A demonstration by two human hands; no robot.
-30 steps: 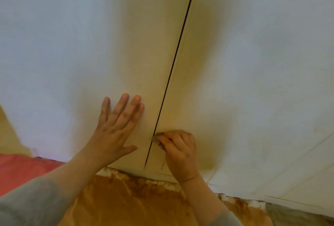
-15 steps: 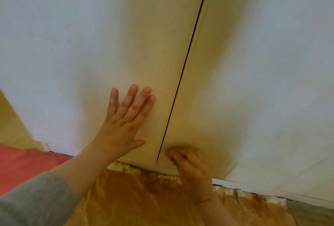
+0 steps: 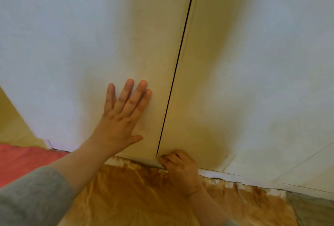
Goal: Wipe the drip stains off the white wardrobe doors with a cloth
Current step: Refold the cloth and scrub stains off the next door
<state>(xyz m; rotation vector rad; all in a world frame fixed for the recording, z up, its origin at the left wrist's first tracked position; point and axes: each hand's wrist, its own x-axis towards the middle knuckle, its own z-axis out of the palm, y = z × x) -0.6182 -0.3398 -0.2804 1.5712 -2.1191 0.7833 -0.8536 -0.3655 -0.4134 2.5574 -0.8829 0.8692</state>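
White wardrobe doors (image 3: 90,45) look yellow-shadowed along their dark centre seam (image 3: 180,45).

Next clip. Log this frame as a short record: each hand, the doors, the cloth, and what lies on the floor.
left hand: flat, fingers straight, palm on the left door
right hand: fingers curled at the bottom inner corner of the right door
gap: thin and dark, running between the two doors
cloth: not visible; cannot tell whether the right hand holds one
stains: none clearly seen; yellowish shadow on both doors
floor: mottled brown fabric below the doors, red fabric to the left
sleeve: grey, on the left forearm
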